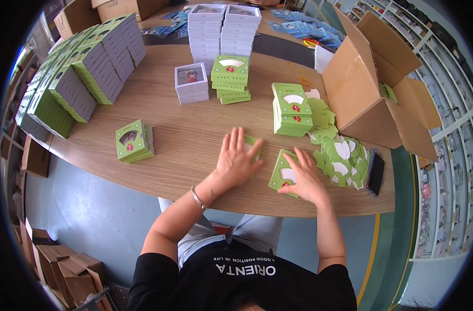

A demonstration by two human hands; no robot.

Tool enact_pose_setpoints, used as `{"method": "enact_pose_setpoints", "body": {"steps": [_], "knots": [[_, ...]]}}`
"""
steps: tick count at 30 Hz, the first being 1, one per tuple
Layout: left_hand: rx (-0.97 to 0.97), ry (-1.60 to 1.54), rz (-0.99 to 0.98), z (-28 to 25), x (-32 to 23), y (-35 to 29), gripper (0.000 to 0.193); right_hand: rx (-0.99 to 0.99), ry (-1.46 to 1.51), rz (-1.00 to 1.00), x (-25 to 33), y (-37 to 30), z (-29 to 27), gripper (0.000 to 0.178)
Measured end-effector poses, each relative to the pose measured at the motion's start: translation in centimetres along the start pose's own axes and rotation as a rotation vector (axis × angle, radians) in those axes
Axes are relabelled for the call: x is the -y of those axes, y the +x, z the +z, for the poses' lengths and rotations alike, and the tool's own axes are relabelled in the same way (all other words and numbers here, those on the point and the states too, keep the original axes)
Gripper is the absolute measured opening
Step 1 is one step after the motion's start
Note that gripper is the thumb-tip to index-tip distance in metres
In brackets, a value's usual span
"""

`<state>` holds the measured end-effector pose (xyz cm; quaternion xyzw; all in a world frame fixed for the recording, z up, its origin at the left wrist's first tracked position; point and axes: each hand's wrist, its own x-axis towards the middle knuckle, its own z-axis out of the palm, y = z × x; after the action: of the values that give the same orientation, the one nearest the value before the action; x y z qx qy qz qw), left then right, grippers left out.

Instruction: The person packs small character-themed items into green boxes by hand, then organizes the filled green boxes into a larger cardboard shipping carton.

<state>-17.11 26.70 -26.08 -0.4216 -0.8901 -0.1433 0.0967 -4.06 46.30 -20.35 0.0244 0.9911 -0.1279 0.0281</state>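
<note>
My left hand [237,161] lies palm down near the table's middle, fingers stretched and spread. It partly covers a small green card piece [253,146]. To its right, my right hand [308,179] reaches over a flat green printed sleeve [279,173] with a white fan-shaped panel and a red figure. Thumb and fingers are spread across the sleeve's right side, covering part of it. Beyond this hand stands a stack of similar sleeves [292,111]. At left, green boxes [132,141] with fan-shaped windows sit in a small pile.
Green and white card scraps [342,160] heap at right beside a dark phone [375,173]. Behind them stands an open carton [360,83]. Clear-fronted white boxes [192,83] and tall stacks [223,33] stand ahead. Packed green boxes [83,72] line the left.
</note>
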Motion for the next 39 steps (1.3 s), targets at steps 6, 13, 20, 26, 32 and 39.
{"method": "enact_pose_setpoints", "body": {"steps": [6,13,20,26,32,39], "knots": [[-0.232,0.092,-0.093,-0.3,5.9,4.4,0.048,0.114,0.116,-0.051,0.6,-1.4,0.5,0.109],[-0.243,-0.743,-0.136,-3.8,0.0,0.0,0.024,-0.089,0.314,-0.164,2.1,-0.8,1.9,0.11],[-0.224,-0.806,-0.097,-1.9,-1.9,-3.5,0.022,-0.301,0.474,-0.319,3.0,0.3,3.7,0.115],[-0.202,-0.173,0.013,-1.9,-3.1,-3.2,0.028,-0.386,0.11,-0.3,3.1,-1.0,1.8,0.113],[-0.382,-0.673,-0.201,-3.3,-3.5,-3.4,0.024,-0.42,0.197,-0.293,2.5,-1.6,1.5,0.116],[-0.017,-1.142,-0.384,-6.3,-4.2,-4.3,0.031,-0.452,0.133,-0.348,3.8,-0.7,2.5,0.115]]}}
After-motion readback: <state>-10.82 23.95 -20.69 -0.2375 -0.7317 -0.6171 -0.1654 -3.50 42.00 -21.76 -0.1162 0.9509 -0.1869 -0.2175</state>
